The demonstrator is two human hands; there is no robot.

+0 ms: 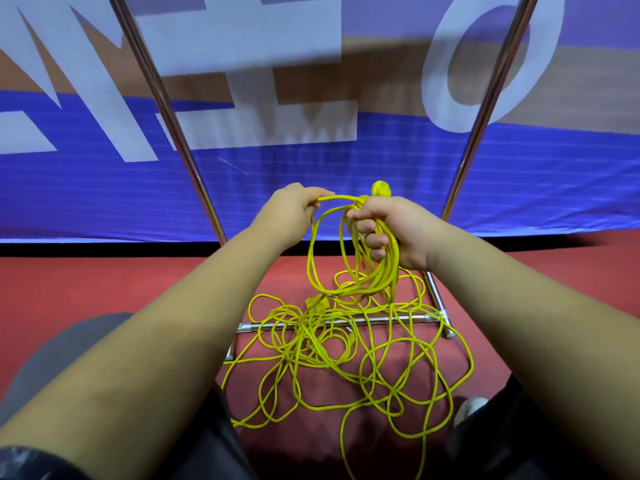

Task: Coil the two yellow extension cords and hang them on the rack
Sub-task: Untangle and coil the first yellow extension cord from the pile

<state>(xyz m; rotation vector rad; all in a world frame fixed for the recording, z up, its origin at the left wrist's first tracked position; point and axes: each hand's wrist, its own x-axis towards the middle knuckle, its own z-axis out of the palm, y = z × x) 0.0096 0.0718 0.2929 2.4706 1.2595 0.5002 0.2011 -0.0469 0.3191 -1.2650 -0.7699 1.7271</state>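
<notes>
My right hand (pixel 394 230) grips a bundle of several loops of yellow extension cord (pixel 346 271), with a yellow plug (pixel 381 189) sticking up above its fist. My left hand (pixel 294 209) pinches a strand of the same cord that runs across to the right hand. The loops hang down toward a loose tangle of yellow cord (pixel 346 358) spread over the red floor and across the rack's base bar. A second yellow plug (pixel 317 304) lies in the tangle. The chrome rack (pixel 166 109) has two slanted uprights rising on either side of my hands.
A blue and white banner (pixel 311 161) stands close behind the rack. The rack's chrome base bar (pixel 408 319) lies on the red floor (pixel 104 289). My dark-clothed knees and a shoe (pixel 471 408) sit at the bottom of view.
</notes>
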